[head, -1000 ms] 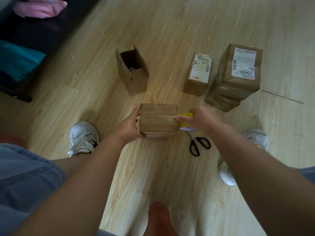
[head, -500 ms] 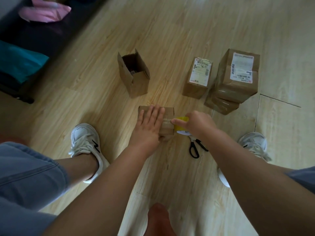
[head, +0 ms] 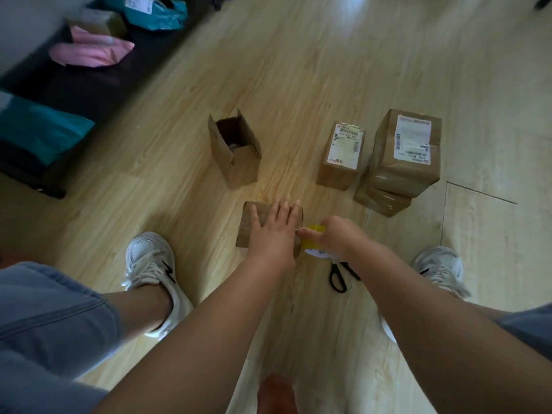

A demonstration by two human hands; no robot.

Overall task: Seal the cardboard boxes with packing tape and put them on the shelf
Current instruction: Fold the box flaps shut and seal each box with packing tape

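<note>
A small brown cardboard box [head: 249,227] lies on the wooden floor between my feet. My left hand [head: 274,231] presses flat on its top with straight fingers. At the box's right end my right hand [head: 336,236] grips a yellow roll of packing tape [head: 312,239], its forefinger pointing at the box edge. An open-topped box [head: 236,153] stands upright behind. Further right stand a labelled sealed box [head: 340,158] and a larger labelled box [head: 407,150] stacked on a flatter box [head: 382,200].
Black scissors [head: 339,276] lie on the floor under my right wrist. My white sneakers [head: 149,264] flank the work spot. A dark low shelf [head: 77,88] at the left holds pink [head: 89,52] and teal [head: 38,130] mailer bags and a brown parcel [head: 98,22].
My left hand moved from gripping the box's left side to pressing flat on its top. The box now lies lower on the floor. The right hand stays with the tape at the right end.
</note>
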